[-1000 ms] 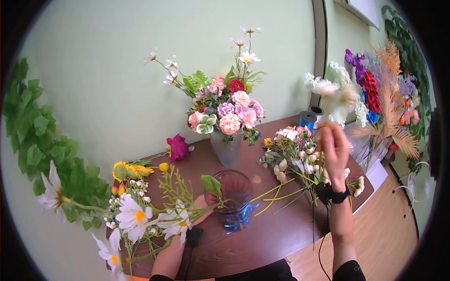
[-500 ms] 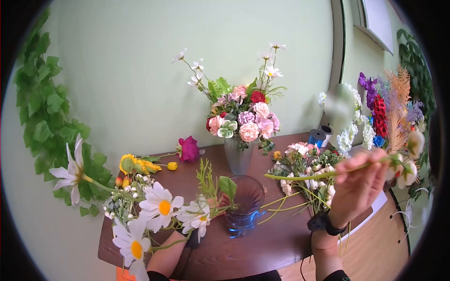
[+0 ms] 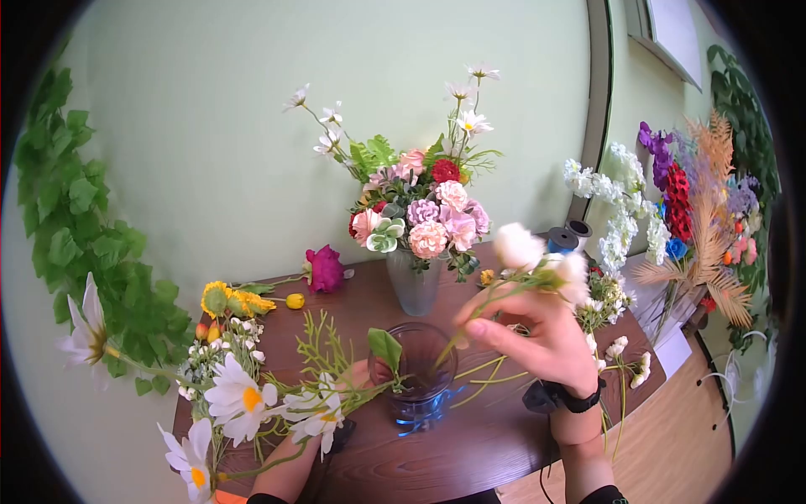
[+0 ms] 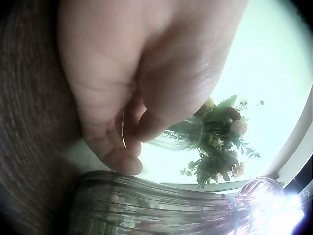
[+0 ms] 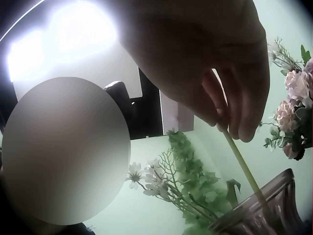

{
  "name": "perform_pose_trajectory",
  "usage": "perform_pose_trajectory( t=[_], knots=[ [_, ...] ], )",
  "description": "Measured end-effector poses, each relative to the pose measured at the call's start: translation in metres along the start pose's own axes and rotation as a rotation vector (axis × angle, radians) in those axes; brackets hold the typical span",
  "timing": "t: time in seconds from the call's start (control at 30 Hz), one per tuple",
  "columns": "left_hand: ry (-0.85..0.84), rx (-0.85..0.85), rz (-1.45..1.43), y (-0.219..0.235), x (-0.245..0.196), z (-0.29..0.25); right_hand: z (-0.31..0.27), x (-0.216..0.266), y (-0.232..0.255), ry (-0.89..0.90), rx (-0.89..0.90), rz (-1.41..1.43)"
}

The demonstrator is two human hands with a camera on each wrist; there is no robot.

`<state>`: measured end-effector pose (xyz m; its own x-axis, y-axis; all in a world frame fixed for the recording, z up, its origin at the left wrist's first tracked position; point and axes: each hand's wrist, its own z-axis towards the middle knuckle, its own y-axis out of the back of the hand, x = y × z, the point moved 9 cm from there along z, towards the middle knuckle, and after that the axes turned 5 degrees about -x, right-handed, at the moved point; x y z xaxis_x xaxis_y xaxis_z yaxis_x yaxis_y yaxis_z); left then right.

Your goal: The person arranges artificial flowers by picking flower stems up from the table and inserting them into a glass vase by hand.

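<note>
My right hand pinches the green stem of a white rose sprig, whose heads stand above my knuckles. The stem slants down and left, and its lower end sits inside the mouth of the purple ribbed glass vase. In the right wrist view my right hand holds the stem just above the vase. My left hand holds the vase's left side, half hidden behind daisies. Up close, the left hand has its curled fingers against the ribbed glass. A green leaf stands in the vase.
A clear vase with a full mixed bouquet stands behind the purple one. Daisies, yellow flowers and a magenta rose lie at left. Loose sprigs and a blue ribbon spool lie at right. Ivy covers the left wall.
My right hand lifted the white rose sprig from the right pile, swung it leftward and lowered its stem end into the purple vase. My left hand stayed at the vase.
</note>
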<state>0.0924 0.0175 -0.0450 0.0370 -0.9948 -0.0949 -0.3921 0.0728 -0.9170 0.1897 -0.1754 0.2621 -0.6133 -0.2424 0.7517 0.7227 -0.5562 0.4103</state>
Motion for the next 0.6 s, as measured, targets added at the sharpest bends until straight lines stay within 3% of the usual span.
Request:
perform_pose_trajectory(
  t=[0.07, 0.27, 0.4, 0.6],
  knots=[
    [-0.007, 0.000, 0.022, 0.001, 0.000, 0.002, 0.001, -0.006, -0.003, -0.031, 0.004, 0.010],
    [-0.027, 0.003, 0.093, 0.002, -0.006, 0.003, 0.003, -0.003, -0.022, 0.177, 0.095, -0.177],
    [-0.044, 0.008, 0.133, 0.006, -0.010, 0.002, 0.005, -0.011, -0.036, 0.143, 0.234, -0.263],
    [-0.070, 0.018, 0.192, 0.008, -0.016, 0.000, 0.005, -0.008, -0.044, 0.262, 0.248, -0.274]
  ],
)
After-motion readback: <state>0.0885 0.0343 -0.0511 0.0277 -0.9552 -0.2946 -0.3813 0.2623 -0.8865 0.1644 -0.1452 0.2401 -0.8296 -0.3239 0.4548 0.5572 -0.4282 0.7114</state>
